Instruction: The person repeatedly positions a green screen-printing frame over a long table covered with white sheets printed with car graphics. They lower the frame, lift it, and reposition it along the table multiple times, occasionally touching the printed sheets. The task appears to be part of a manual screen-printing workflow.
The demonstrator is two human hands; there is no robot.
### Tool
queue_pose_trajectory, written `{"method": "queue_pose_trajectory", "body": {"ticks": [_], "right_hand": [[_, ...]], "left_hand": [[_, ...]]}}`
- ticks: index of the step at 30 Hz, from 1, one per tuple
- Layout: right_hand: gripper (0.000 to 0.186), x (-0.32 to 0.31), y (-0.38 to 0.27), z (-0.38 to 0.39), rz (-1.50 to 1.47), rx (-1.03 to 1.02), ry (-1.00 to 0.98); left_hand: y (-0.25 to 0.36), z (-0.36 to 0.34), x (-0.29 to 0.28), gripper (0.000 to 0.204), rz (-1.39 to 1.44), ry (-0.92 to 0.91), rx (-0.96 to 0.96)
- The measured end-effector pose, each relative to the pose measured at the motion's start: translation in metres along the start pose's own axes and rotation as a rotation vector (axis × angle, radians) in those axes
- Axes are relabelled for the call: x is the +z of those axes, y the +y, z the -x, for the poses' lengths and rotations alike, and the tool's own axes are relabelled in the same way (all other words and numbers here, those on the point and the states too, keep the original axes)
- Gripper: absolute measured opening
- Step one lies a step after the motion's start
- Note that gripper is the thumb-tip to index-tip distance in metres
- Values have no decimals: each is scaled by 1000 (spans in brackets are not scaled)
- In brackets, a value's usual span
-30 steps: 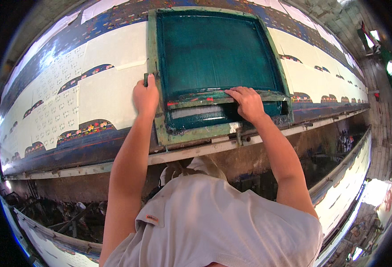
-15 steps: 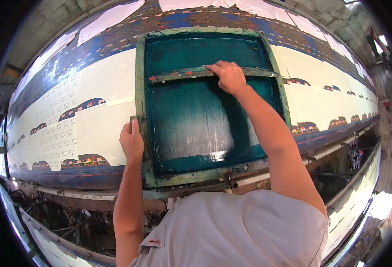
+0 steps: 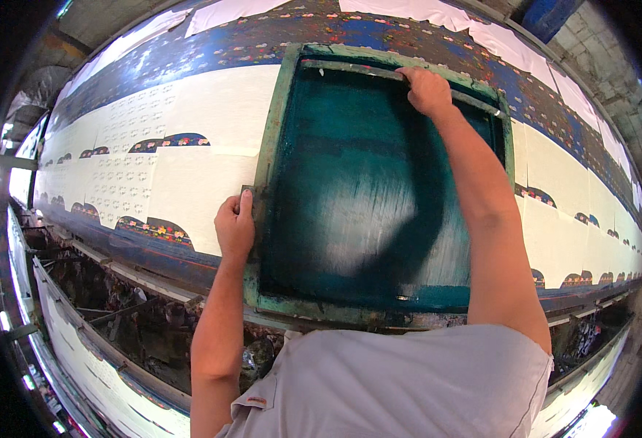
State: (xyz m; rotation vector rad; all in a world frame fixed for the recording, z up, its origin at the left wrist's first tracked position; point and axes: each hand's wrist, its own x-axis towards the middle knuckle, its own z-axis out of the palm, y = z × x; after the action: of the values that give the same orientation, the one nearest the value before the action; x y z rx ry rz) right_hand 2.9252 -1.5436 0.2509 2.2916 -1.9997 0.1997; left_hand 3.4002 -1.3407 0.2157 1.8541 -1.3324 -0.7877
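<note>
A screen-printing frame [image 3: 268, 157] with green, paint-stained wooden sides lies over pale fabric pieces on a long table. Its dark green mesh [image 3: 350, 182] is streaked and lighter toward the near middle. My right hand [image 3: 428, 90] is closed over a long squeegee [image 3: 357, 69], which lies across the frame's inside close to the far rail. On the frame's left side, my left hand [image 3: 235, 225] is closed with the thumb up, holding a small block at the edge; its fingers are partly hidden.
Pale fabric pieces [image 3: 204, 109] run along the table on both sides, those at the left printed with small motifs. White cloths [image 3: 233, 16] lie along the far side. A rail [image 3: 138, 277] edges the near side, and another fabric-covered table [image 3: 109, 372] stands at the lower left.
My right hand has pushed the squeegee away from me, from the upper middle of the mesh to the far rail. My left hand keeps its hold. The whole view has shifted and tilted.
</note>
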Motion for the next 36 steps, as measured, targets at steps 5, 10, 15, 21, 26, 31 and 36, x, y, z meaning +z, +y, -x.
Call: {"method": "queue_pose_trajectory", "body": {"ticks": [5,10,15,21,26,31,36], "right_hand": [[55,-18,-5,-10,21,34,-1],[44,-4,3,-13,48,-20,52],[49,7,4,-9,-26,-18,43],[46,1,22,-31,-41,-85,-10],[48,-15,20,-24,-55,-92,-207],[49,-37,-16,35,-108,-68,-300],[48,-58,-60,119,-120,-36,-329]], "left_hand": [[0,0,0,51,-49,36,43],[-5,2,0,52,-97,20,26],[-5,5,-3,53,-161,23,69],[-2,3,-2,53,-125,13,27],[5,3,-1,55,-150,4,60],[-2,0,-3,58,-208,-15,73],[-8,-4,-2,60,-215,-16,118]]}}
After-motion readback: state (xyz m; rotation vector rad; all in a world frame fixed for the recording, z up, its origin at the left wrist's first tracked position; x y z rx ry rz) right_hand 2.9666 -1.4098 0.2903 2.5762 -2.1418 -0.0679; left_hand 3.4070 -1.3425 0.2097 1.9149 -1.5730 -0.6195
